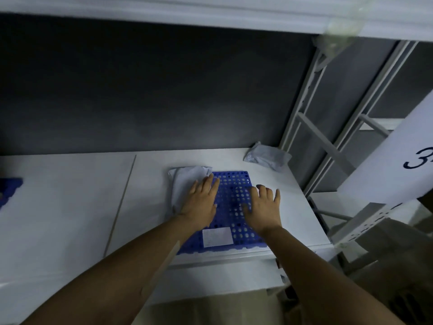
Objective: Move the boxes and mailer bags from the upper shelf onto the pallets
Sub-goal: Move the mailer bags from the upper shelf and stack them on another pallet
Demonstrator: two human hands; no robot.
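Two flat hands, fingers straight, nothing gripped.
Left hand (201,204) over grey mailer bag (185,184) and edge of blue pallet (234,181); right hand (263,207) on pallet; second mailer bag (267,158) well apart, back right of white shelf (70,195).

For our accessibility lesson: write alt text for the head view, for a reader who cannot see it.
The left hand and right hand spread open over a blue perforated pallet on a white shelf. A grey mailer bag lies partly under the left hand; a second mailer bag lies near the shelf's back right corner.
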